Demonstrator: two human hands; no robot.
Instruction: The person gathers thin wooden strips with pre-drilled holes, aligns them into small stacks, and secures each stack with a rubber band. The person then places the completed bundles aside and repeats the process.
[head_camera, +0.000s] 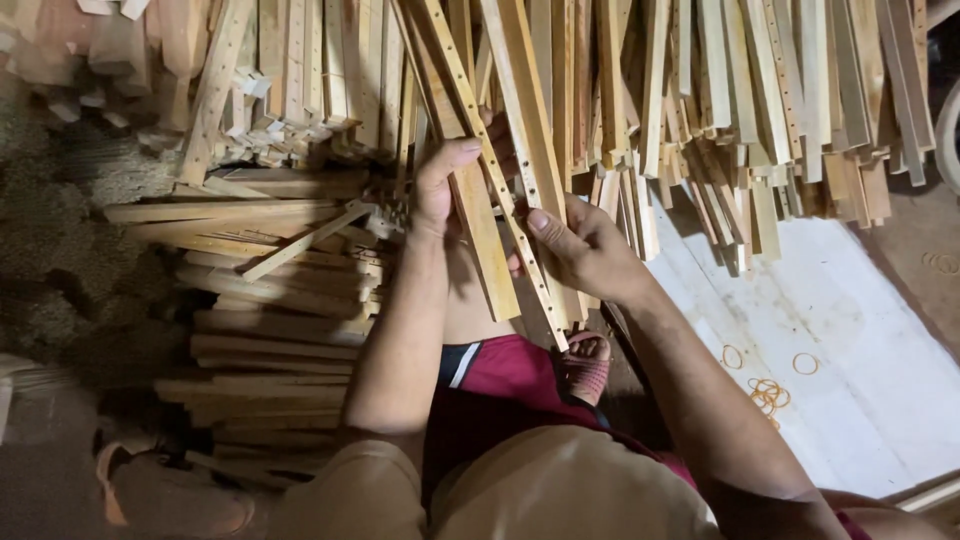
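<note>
The fingers of the left hand (440, 185) are wrapped around a bundle of wooden slats (500, 190), thumb pressed on the front, the other fingertips hidden behind the wood. The right hand (580, 250) is closed on the same bundle lower down, its thumb laid along a slat drilled with a row of small holes. The bundle is held upright and tilted above the lap, its upper ends cut off by the frame. Behind it, a leaning mass of slats (750, 90) is seen; a flat stack (280, 330) lies left. Rubber bands (768, 392) are scattered on a white sheet (870, 360) at right.
</note>
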